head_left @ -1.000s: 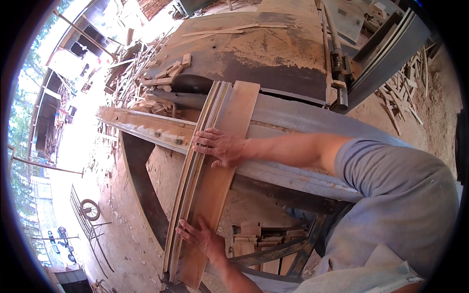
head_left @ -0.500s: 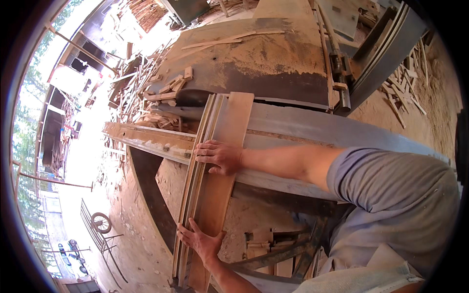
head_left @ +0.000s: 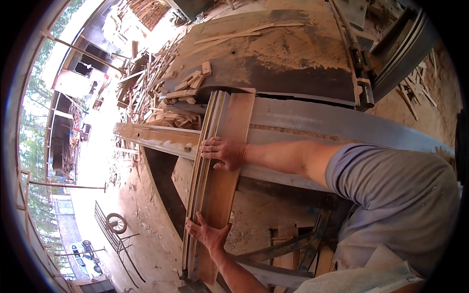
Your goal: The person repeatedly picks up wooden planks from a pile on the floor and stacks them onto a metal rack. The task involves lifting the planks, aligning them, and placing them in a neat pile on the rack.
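Note:
My right hand (head_left: 224, 152), the upper one, has its fingers curled over a long grooved rail (head_left: 199, 185) and its palm on a flat wooden board (head_left: 219, 205). Nearer me, my left hand (head_left: 211, 237) spans the same board, fingers over the rail and thumb by the board's right edge. Board and rail lie side by side, crossing a grey metal machine bed (head_left: 303, 117). At their far end a dark round disc (head_left: 205, 90), like a saw blade, partly shows; the rail and board hide the rest.
Beyond the bed lies a sawdust-covered table (head_left: 273, 49) with thin strips on it. Wood offcuts (head_left: 151, 88) are heaped at its left. A long beam (head_left: 156, 136) sticks out leftward. A metal frame cart with a wheel (head_left: 116, 223) stands on the floor at left.
The whole view has shifted, with the background moving right in the picture. Against the disc and table, the rail, board and both hands have moved left. Both hands keep their hold.

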A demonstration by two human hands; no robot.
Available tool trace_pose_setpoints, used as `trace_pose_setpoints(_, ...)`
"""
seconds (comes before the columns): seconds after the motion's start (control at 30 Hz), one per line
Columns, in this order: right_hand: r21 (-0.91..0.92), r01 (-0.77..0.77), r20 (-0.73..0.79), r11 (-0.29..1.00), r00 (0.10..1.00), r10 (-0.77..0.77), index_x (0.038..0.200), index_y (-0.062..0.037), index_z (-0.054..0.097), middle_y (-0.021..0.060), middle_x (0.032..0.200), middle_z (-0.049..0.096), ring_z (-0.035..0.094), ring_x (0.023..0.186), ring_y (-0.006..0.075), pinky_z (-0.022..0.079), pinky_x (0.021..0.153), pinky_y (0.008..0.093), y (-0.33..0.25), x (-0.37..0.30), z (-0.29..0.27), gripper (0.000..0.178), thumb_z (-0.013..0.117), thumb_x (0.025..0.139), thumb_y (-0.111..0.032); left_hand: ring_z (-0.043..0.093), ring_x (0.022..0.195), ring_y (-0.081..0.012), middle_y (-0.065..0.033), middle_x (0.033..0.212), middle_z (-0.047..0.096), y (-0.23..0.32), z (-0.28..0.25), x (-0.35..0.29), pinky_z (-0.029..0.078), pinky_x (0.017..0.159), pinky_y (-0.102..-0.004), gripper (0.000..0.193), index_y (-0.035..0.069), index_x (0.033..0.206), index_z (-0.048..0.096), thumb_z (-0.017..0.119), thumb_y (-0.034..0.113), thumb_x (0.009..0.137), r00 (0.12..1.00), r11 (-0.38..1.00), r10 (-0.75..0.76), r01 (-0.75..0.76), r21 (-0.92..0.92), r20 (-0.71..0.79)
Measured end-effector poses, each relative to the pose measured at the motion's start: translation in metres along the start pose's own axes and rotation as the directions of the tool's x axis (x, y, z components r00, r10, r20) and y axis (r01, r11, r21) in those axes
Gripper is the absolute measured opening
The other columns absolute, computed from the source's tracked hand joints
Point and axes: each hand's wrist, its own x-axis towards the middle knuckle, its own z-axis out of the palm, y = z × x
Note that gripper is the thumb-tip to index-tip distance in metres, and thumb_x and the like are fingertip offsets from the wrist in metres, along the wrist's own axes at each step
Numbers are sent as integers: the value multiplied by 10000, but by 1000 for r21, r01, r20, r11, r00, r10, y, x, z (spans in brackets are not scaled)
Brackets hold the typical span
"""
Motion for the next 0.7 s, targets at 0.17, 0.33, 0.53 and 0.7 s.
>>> trace_pose_setpoints(0.17,23,5,-25,1000,1000,-5,1390,-24,588,169,1501,526,415,1460,360,329,1217,501,8,16,14,663,808,793,-207,141,1514,-453,-242,1625,167,-3,-7,18,181,1258,-542,1273,142,1567,382,984,412,478,1000,1000,-25,25,-8,8)
trace_pose_setpoints(0.33,22,24,-21,999,999,-24,1382,-49,596,147,1489,539,433,1441,357,332,1214,508,7,23,15,660,816,777,-192,145,1504,-475,-255,1606,188,-9,-14,19,178,1249,-558,1233,136,1549,398,971,438,499,1000,1000,-1,1,-27,-14)
trace_pose_setpoints(0.53,0,22,-9,1000,1000,-22,1404,-53,578,136,1506,531,417,1459,355,325,1221,499,-1,12,0,658,784,791,-179,133,1500,-510,-259,1600,181,-6,-5,10,189,1238,-580,1183,183,1532,425,964,444,512,997,998,38,-41,-46,-67)
trace_pose_setpoints(0.7,-7,68,10,998,998,-68,1400,-48,577,146,1509,526,413,1461,366,326,1219,505,-4,-1,2,655,776,793,-189,150,1494,-484,-259,1594,211,-8,-4,-15,203,1218,-580,1208,182,1550,408,940,488,510,997,1000,17,-18,-20,-76)
